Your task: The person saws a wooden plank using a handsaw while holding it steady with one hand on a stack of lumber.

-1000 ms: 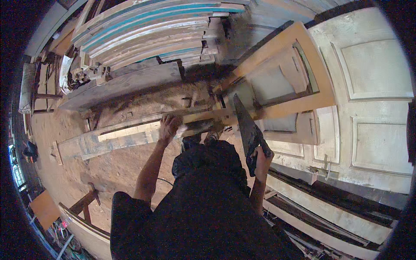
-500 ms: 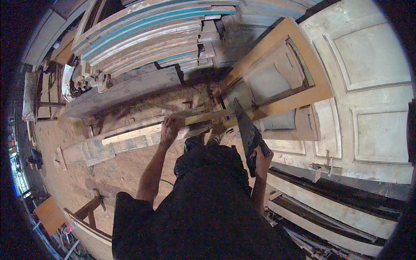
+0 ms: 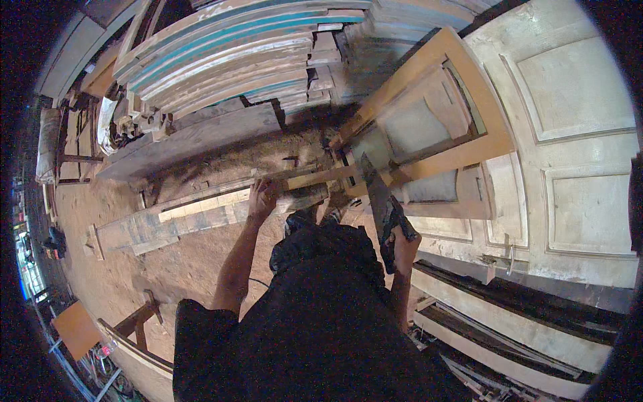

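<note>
A long, pale wooden strip [image 3: 204, 206] lies along a low plank bench [image 3: 144, 226] in front of me. My left hand [image 3: 263, 196] is closed over the strip near its right part, pressing it from above. In my right hand [image 3: 404, 244] is a handsaw [image 3: 376, 191], gripped by its dark handle. The blade points away from me, its tip up and to the left, beside the strip's right end. I cannot tell whether its teeth touch the wood. My feet show in part below the strip.
A brown panelled door [image 3: 479, 127] leans at the right against large pale doors [image 3: 569, 87]. Stacked boards [image 3: 221, 63] fill the far side, behind a grey plank [image 3: 194, 137]. Long timbers [image 3: 509, 318] lie at the near right. A small wooden trestle [image 3: 137, 321] stands at the near left.
Almost nothing differs. Both hands and the saw keep nearly the same places, and the strip has not visibly moved.
</note>
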`<action>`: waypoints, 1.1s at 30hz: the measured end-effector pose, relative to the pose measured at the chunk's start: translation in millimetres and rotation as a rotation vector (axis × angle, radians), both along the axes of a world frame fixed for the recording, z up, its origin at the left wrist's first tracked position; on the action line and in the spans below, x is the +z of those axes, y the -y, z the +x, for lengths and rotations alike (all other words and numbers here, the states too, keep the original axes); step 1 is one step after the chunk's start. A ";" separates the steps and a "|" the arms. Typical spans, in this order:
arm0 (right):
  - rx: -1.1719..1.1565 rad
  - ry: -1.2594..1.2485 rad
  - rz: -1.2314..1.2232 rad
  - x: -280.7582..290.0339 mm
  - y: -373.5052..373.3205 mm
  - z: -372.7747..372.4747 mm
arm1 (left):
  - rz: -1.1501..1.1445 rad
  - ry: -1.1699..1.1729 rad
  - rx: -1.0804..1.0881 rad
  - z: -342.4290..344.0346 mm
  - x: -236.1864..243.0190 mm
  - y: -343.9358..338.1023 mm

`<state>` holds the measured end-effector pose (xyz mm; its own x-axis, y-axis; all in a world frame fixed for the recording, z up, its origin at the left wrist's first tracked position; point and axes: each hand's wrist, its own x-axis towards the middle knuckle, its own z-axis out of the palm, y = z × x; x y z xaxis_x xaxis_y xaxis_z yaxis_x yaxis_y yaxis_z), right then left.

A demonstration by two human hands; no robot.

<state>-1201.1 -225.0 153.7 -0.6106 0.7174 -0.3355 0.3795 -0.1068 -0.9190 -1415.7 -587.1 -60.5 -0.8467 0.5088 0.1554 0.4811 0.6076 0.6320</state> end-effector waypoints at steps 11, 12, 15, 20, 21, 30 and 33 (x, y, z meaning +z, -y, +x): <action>-0.016 0.032 -0.045 7.4 1.6 -5.3 | -0.043 0.013 0.322 -24.0 33.8 -87.3; -0.019 0.039 -0.033 5.3 0.7 -3.0 | -0.048 0.016 0.301 -27.2 26.5 -96.0; -0.067 0.064 -0.022 25.5 7.1 -7.4 | -0.258 0.062 0.367 -29.0 -4.2 -136.0; -0.008 -0.041 -0.017 35.8 22.6 -23.6 | -0.369 -0.036 0.397 -34.8 -83.0 -126.5; -0.035 -0.010 -0.037 40.9 17.3 -21.1 | -0.362 0.080 0.381 -24.7 -71.9 -146.2; 0.302 0.056 0.132 58.0 41.4 -50.6 | -0.637 0.386 0.135 -31.0 -16.7 -148.0; 0.382 -0.049 0.264 57.5 59.8 -61.5 | -0.691 0.393 0.116 -37.0 9.1 -153.2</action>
<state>-1262.6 -284.8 211.2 -0.8581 0.4953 -0.1355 0.3014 0.2723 -0.9138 -1452.7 -433.9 -51.5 -0.8273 0.2866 -0.4831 0.2113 0.9556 0.2052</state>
